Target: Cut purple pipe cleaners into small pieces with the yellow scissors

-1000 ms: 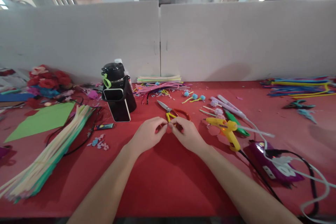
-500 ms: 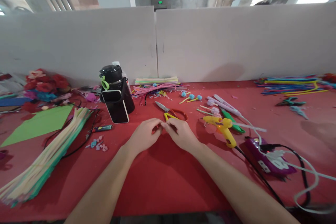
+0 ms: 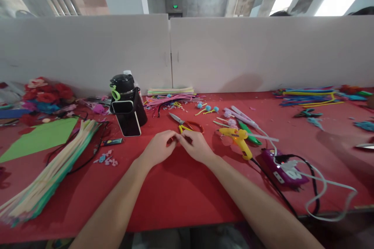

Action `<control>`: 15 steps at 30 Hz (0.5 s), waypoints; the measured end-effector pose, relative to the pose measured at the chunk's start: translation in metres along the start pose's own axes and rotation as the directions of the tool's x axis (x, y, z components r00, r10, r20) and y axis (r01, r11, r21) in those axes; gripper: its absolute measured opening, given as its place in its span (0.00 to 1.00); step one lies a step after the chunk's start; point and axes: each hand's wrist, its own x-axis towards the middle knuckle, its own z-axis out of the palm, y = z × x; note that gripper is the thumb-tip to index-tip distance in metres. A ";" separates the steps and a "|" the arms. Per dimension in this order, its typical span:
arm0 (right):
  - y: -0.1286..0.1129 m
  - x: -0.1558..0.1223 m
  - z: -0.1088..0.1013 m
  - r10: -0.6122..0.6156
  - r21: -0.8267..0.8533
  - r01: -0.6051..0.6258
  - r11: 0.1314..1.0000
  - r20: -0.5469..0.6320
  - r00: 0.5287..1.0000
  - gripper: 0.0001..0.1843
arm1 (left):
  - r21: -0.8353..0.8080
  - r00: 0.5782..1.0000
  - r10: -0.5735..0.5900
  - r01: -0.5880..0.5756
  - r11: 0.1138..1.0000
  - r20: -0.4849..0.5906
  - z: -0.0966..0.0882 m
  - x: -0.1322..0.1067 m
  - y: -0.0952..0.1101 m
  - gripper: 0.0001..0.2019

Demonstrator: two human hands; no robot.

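Observation:
My left hand (image 3: 161, 147) and my right hand (image 3: 195, 146) meet fingertip to fingertip over the middle of the red table (image 3: 175, 198). Both are closed in a pinch, and whatever sits between the fingertips is too small or hidden to make out. Just behind them lie scissors (image 3: 191, 126) with red and yellow handles, blades pointing to the back left and partly covered by my right hand. To the right rests a yellow glue gun (image 3: 238, 138) with a clear glue stick in its back end. Small blue pompom flowers (image 3: 208, 108) on stems lie beyond the scissors.
At left are a bundle of pipe cleaners (image 3: 55, 171), green paper (image 3: 43, 136), a glue tube (image 3: 112, 142) and small scraps (image 3: 106, 158). A black bottle (image 3: 125, 85) stands behind a phone (image 3: 130, 122). A purple power strip (image 3: 283, 169) with looping cables lies right. A white partition (image 3: 233, 54) closes the back.
The view has turned slightly to the right, so the things on the table appear shifted left. My hands keep the same pinched pose, fingertips together.

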 end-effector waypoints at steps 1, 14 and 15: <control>-0.001 0.000 0.000 -0.003 0.004 0.003 1.000 0.001 1.000 0.20 | 0.008 1.000 0.002 -0.002 1.000 0.005 0.000 0.000 0.000 0.06; 0.013 0.048 0.010 0.098 -0.095 -0.117 0.989 -0.187 0.978 0.08 | 0.074 0.996 -0.093 0.094 0.993 -0.011 0.004 -0.001 0.002 0.08; 0.018 0.070 0.010 0.139 -0.222 -0.175 0.959 -0.169 0.976 0.08 | 0.091 0.995 -0.099 0.100 0.991 -0.014 0.006 -0.002 0.004 0.08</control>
